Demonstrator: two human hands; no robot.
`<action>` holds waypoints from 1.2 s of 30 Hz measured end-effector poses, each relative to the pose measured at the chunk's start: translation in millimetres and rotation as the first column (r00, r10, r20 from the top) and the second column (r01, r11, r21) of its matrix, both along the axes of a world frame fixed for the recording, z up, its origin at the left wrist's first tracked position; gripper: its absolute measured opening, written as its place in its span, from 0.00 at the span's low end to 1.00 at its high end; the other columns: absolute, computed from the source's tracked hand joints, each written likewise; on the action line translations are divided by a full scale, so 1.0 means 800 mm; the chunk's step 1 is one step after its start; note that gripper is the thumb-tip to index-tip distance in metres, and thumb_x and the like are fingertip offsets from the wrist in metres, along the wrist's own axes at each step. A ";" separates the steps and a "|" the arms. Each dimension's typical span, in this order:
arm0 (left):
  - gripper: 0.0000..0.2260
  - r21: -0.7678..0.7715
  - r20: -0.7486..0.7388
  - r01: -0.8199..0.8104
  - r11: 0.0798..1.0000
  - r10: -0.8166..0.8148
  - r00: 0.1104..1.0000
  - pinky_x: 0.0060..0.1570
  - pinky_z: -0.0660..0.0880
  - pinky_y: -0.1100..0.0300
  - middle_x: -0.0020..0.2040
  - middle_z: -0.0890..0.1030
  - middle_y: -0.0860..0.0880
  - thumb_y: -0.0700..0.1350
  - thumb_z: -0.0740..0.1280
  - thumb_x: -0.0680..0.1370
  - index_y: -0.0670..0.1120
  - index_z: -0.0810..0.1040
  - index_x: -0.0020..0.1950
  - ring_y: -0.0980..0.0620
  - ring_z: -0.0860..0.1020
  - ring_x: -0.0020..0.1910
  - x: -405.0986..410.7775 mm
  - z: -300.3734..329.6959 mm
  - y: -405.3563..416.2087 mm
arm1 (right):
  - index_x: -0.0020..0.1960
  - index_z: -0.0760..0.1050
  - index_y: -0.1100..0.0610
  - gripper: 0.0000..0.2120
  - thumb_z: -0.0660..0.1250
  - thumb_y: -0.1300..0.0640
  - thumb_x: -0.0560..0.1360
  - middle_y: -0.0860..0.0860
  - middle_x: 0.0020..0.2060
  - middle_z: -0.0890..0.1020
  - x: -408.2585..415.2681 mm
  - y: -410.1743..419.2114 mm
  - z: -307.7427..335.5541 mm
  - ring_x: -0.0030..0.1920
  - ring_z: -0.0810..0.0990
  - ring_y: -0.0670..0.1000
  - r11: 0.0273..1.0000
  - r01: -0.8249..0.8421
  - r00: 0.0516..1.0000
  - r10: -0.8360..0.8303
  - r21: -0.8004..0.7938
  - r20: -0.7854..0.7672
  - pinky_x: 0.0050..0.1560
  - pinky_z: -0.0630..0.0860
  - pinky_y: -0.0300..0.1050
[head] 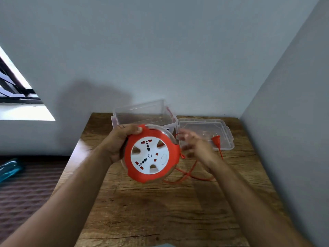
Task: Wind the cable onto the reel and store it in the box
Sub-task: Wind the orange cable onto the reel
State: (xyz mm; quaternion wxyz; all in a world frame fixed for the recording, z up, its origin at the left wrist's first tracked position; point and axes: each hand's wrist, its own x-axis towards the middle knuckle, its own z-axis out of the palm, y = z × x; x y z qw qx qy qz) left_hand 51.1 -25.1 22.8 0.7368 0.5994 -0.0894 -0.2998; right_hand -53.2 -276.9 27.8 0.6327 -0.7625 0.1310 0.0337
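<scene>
Left hand (116,143) grips the red-and-white reel (153,155) by its rim, holding it above the wooden table (160,211). Right hand (197,147), blurred, is just right of the reel; its grip cannot be told. Loose red cable (188,173) lies below. The clear box (142,113) stands behind.

Reel (152,155) is hanging above the table (160,211); box (144,114) is sitting behind, lid (204,134) lying to its right.

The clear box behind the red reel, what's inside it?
The clear box looks empty: only its see-through walls show. The reel and the left hand cover its near lower part, so that corner cannot be checked.
</scene>
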 end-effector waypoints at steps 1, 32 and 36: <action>0.22 -0.007 0.012 0.003 1.000 -0.003 1.000 0.49 0.83 0.46 0.47 0.87 0.38 0.50 0.77 0.66 0.39 0.84 0.54 0.38 0.85 0.46 0.001 -0.001 0.001 | 0.57 0.80 0.40 0.16 0.54 0.52 0.84 0.52 0.54 0.84 0.003 -0.001 -0.007 0.50 0.81 0.50 0.994 -0.095 0.991 0.100 0.061 -0.092 0.47 0.76 0.47; 0.18 0.019 -0.039 -0.116 0.993 0.116 0.992 0.42 0.85 0.49 0.46 0.87 0.37 0.47 0.73 0.70 0.38 0.83 0.55 0.37 0.84 0.45 0.000 -0.013 0.017 | 0.68 0.70 0.58 0.29 0.73 0.65 0.68 0.62 0.52 0.85 -0.006 -0.059 -0.008 0.41 0.87 0.56 0.804 0.123 0.984 -0.025 0.582 -0.175 0.29 0.82 0.41; 0.23 0.040 -0.042 -0.125 0.991 0.127 0.991 0.45 0.84 0.48 0.51 0.83 0.34 0.47 0.71 0.71 0.35 0.79 0.62 0.36 0.83 0.47 0.000 -0.013 0.020 | 0.69 0.73 0.62 0.24 0.72 0.61 0.74 0.65 0.63 0.78 -0.010 -0.069 -0.007 0.52 0.85 0.61 0.674 -0.141 0.952 0.293 0.725 -0.088 0.40 0.84 0.46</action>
